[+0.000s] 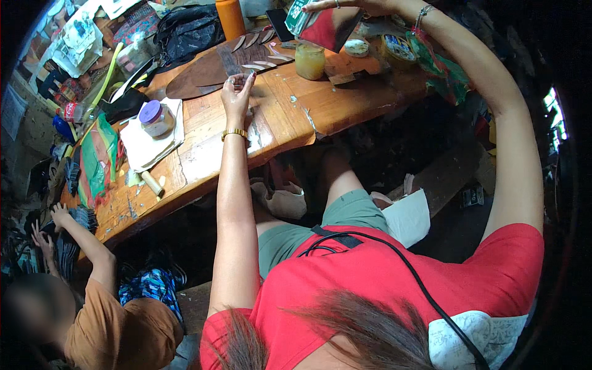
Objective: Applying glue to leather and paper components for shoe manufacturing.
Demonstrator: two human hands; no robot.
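The left hand (237,94) was raised off the wooden table (320,108), fingers pinched on a small clear strip (240,75), seemingly lifted to keep it clean of the surface. The right hand (345,6) reached far forward, closed over the top edge of a red-and-green packet (320,24) tilted above a yellowish jar (309,60). A purple-lidded jar (157,119) sat on a cloth

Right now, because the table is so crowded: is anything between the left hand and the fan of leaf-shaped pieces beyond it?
Nothing visible. The left hand, pinching a small strip, is right at the near edge of the leaf-shaped pieces. The yellow jar stands clear to the right, near the packet in the right hand.
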